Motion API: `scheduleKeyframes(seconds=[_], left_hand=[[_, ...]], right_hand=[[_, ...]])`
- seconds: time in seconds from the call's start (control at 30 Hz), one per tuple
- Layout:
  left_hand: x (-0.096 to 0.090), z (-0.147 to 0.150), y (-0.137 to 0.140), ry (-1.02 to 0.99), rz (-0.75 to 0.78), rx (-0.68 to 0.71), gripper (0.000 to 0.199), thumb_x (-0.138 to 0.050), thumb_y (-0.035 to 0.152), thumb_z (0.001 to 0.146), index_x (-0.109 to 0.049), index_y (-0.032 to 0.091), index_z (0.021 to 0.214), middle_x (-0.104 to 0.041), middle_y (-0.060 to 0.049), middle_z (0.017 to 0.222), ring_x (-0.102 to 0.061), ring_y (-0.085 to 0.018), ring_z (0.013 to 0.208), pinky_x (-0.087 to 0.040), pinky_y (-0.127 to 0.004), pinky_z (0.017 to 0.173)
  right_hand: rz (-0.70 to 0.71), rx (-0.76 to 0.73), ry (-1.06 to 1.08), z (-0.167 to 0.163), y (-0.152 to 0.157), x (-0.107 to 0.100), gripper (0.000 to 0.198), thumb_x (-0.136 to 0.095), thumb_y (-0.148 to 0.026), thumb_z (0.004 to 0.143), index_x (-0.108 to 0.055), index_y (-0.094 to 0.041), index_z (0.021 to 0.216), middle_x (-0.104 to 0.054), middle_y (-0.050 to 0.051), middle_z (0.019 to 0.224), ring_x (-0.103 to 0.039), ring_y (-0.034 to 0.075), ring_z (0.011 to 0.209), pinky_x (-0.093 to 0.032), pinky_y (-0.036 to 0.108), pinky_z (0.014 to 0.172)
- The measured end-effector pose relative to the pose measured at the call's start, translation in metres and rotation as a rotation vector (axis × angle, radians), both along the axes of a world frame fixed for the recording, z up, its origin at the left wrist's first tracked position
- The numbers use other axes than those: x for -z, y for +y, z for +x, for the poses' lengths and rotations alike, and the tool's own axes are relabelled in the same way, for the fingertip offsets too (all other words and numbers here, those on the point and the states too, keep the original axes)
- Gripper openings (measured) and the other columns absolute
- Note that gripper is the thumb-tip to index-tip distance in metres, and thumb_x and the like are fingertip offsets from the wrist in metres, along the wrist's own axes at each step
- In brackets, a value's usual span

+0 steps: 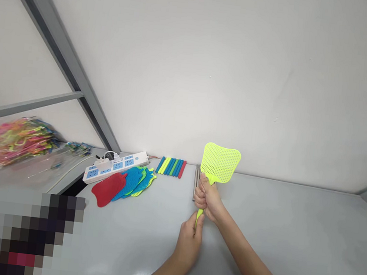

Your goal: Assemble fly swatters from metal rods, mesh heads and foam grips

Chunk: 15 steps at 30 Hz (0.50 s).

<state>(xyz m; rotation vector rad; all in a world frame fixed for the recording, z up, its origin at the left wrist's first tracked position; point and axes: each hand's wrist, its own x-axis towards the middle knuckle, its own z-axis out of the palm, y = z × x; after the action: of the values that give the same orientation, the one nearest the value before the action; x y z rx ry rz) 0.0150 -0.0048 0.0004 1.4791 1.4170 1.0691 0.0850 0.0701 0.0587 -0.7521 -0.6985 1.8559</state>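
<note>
A yellow-green fly swatter (222,162) is held up over the table, its perforated head at the top. My right hand (208,197) wraps round it just below the head. Lower down, my left hand (190,237) grips the bottom end of the handle, fingers closed on it. Thin metal rods (196,183) lie on the table, partly hidden behind my right hand. Left of them is a row of coloured handle tubes (171,167) in blue, yellow, green and red. Further left, several swatter heads lie in an overlapping pile, a red one (108,189) in front and blue ones (128,184) behind.
A white power strip (117,167) with plugs in it sits behind the pile of swatter heads. Beyond a grey frame post (78,72), clear bags of colourful items (20,141) lie at the left. A white wall (227,72) rises behind the grey table (292,229).
</note>
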Motion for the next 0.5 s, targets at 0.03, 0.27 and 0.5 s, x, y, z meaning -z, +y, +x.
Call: scheduleKeyframes(seconds=[0.03, 0.27, 0.5], left_hand=[[0.000, 0.000, 0.000, -0.009, -0.004, 0.005, 0.031, -0.030, 0.041, 0.082, -0.036, 0.018, 0.062, -0.030, 0.005, 0.053, -0.025, -0.010, 0.051, -0.022, -0.023, 0.049], [0.011, -0.001, 0.001, -0.125, -0.096, 0.045, 0.033, -0.029, 0.046, 0.080, -0.035, 0.018, 0.062, -0.030, 0.004, 0.054, -0.027, -0.010, 0.051, -0.024, -0.023, 0.050], [0.018, 0.000, 0.000, -0.246, -0.179, 0.087, 0.032, -0.029, 0.047, 0.081, -0.033, 0.019, 0.065, -0.029, 0.006, 0.052, -0.026, -0.008, 0.047, -0.024, -0.022, 0.047]], right_hand=[[0.006, -0.005, 0.000, 0.000, 0.000, 0.000, 0.046, -0.050, -0.052, 0.069, -0.023, -0.019, 0.051, -0.018, -0.011, 0.037, -0.009, 0.001, 0.030, -0.004, 0.014, 0.029], [0.029, -0.009, -0.034, -0.003, -0.001, 0.003, 0.045, -0.052, -0.049, 0.067, -0.024, -0.019, 0.050, -0.020, -0.011, 0.037, -0.011, 0.001, 0.029, -0.005, 0.014, 0.028], [0.068, -0.049, -0.071, -0.002, -0.002, 0.002, 0.041, -0.051, -0.046, 0.070, -0.030, -0.018, 0.050, -0.023, -0.010, 0.037, -0.014, 0.001, 0.029, -0.008, 0.015, 0.027]])
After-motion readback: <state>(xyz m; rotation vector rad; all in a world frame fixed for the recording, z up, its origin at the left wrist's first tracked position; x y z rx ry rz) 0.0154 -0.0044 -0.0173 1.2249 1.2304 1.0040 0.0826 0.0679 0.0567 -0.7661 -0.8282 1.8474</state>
